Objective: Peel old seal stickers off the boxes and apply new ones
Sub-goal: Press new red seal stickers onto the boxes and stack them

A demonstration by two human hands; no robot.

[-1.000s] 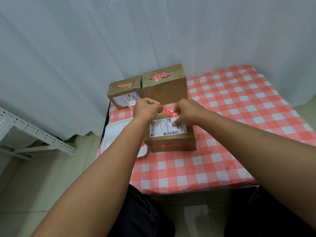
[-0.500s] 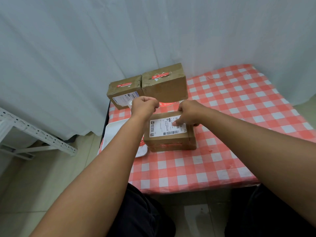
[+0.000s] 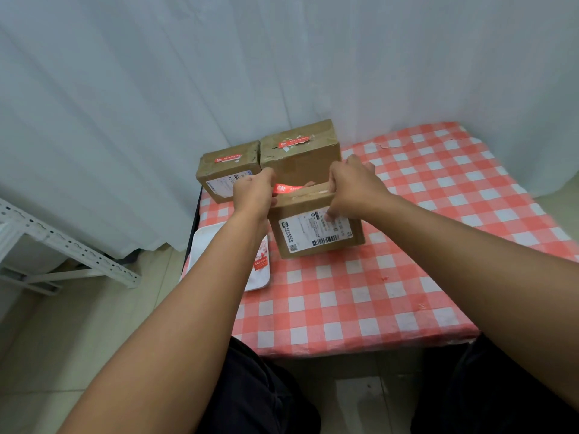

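Front box (image 3: 316, 227) on checked tablecloth (image 3: 360, 296), tipped up, shipping label (image 3: 315, 231) facing camera. Right hand (image 3: 354, 186) grips box's top edge, thumb on label. Left hand (image 3: 255, 191), just left of box, pinches red seal sticker (image 3: 286, 189) stretched over box's top edge. Behind box: two more boxes (image 3: 300, 151), each bearing red sticker. White tray (image 3: 200, 245) left of box, under left forearm.
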